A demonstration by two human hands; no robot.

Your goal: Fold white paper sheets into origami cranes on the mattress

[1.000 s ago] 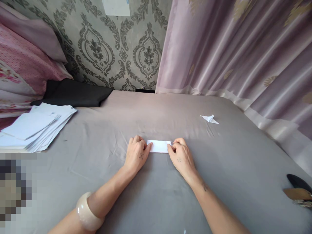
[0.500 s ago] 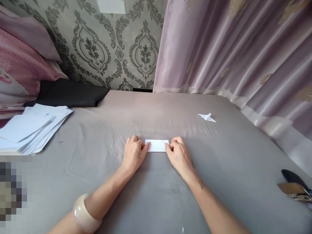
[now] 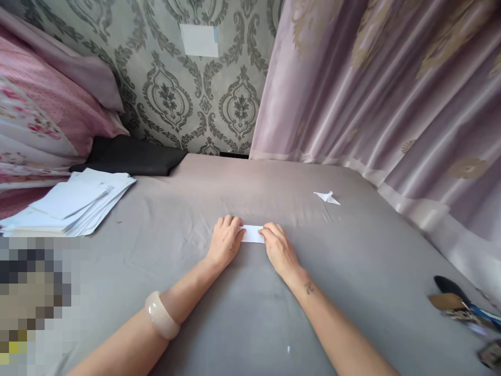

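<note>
From where I stand, the strip of white paper (image 3: 253, 234) lies at the centre of the clock, flat or nearly so on the grey cloth (image 3: 242, 318). The left hand (image 3: 226, 241) has its 9 o'clock end and the right hand (image 3: 280, 249) its 3 o'clock end, the fingers of each drawn narrow in a pinch on the paper. I'd judge it next to weightless, a little stiff if it is folded in layers, not very slippery, but easy to crease or tear; the two short ends look the best hold, taken lightly. The hands cover both ends, so I can't tell how many layers there are or where the edges stop. Near 4 o'clock a brown item (image 3: 446, 301) is blurred, and around 8 o'clock coarse blocks blot out whatever is there
</note>
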